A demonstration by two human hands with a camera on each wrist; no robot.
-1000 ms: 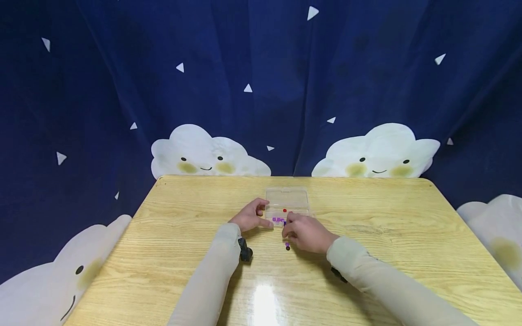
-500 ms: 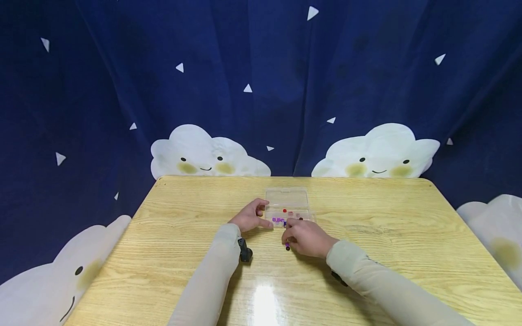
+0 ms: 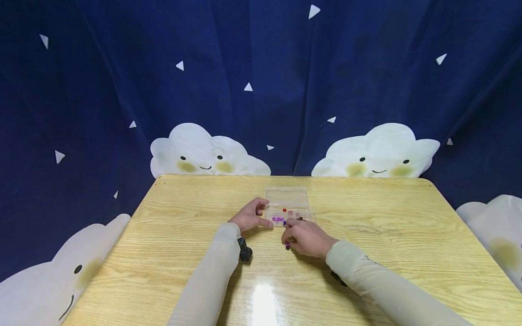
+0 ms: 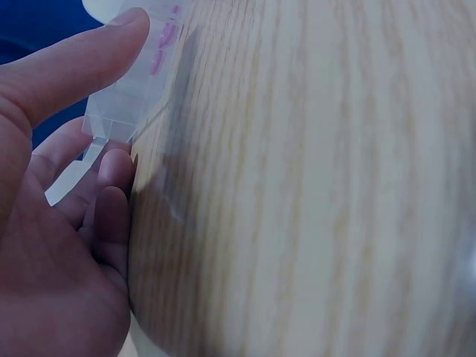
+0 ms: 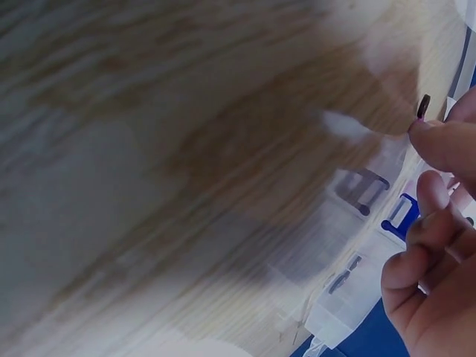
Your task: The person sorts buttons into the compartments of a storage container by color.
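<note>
A clear plastic divided box (image 3: 287, 196) lies on the table, its lid tipped back. My left hand (image 3: 249, 217) holds its left end, thumb along the front corner and fingers at the side. Several small purple pieces (image 3: 278, 219) lie in a front left compartment, red pieces (image 3: 284, 210) behind them. My right hand (image 3: 308, 236) is before the box's front, thumb and forefinger pinching a small purple piece low over the table. A dark round piece (image 5: 424, 106) shows right at the thumb tip in the right wrist view. The curled other fingers come close to the blue latch (image 5: 401, 216).
Dark red pieces (image 3: 301, 218) sit toward the box's right end. The wooden table (image 3: 183, 199) reaches back to a dark blue curtain (image 3: 220, 68) with cloud shapes. A bright glare spot (image 3: 264, 303) lies on the tabletop near me.
My right hand has shifted slightly toward me, its fingertips now covering part of the purple piece seen fully before. Dark red pieces in the box's right end came into view. The left hand stays.
</note>
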